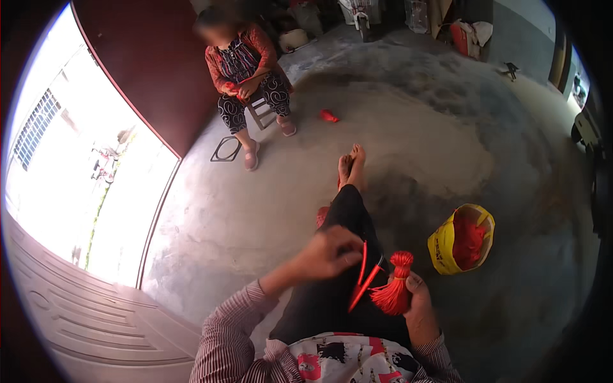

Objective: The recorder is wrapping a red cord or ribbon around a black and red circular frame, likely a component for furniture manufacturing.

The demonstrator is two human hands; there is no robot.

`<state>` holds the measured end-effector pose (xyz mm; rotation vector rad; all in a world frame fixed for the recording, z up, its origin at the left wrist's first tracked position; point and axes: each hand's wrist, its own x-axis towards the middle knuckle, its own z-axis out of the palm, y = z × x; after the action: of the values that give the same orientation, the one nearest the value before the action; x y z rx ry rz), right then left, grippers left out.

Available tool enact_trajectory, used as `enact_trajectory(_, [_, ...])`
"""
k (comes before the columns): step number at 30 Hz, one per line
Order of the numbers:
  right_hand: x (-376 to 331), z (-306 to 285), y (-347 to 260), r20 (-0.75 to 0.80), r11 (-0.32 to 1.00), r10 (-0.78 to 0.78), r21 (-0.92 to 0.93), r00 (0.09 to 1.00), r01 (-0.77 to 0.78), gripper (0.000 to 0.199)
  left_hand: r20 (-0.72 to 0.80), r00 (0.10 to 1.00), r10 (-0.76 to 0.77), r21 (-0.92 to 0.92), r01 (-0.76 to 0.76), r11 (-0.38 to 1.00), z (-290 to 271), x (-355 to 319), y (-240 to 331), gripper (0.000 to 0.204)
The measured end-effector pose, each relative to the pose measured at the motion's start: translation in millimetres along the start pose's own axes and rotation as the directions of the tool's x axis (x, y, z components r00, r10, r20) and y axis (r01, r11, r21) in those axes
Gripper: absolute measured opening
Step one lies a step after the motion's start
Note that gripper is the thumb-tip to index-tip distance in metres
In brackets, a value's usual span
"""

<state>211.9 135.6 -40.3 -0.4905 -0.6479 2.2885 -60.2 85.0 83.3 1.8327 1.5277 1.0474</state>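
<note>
My right hand (418, 300) is closed around a red string tassel (392, 295), its bound knob pointing up and its loose strands fanning down to the left. Just left of the tassel, over my dark-trousered lap, is a tool with red handles and a metal part (366, 287), like scissors or pliers. Whether it lies on my lap or is held cannot be told. Left of that tool, my left hand (331, 253) is raised over my thigh with its fingers curled and pinched together. Whatever is between those fingertips is too small to make out.
A yellow bag (440, 249) with red material inside stands on the floor at right. Ahead lies a red bundle (328, 115); another red bundle (322, 216) is beside my leg. A person (246, 70) sits on a stool at the far left, holding something red, near an open doorway (96, 147).
</note>
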Motion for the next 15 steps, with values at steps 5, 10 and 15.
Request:
enact_trajectory(5, [0,16,-5,0.077,1.000,0.027,-0.002,0.997,-0.027,0.047,0.186,0.975,0.126,-0.166,-0.095,0.982,78,-20,14,0.057])
enact_trajectory(10, [3,15,9,0.023,1.000,0.003,-0.014,1.000,-0.002,0.048,0.148,0.989,-0.012,-0.142,0.033,0.989,107,-22,10,0.050])
enact_trajectory(15, [19,7,-7,0.086,0.938,0.178,-0.317,0.980,-0.143,0.044,0.027,0.997,-0.067,-0.741,0.065,0.669,83,-10,6,0.033])
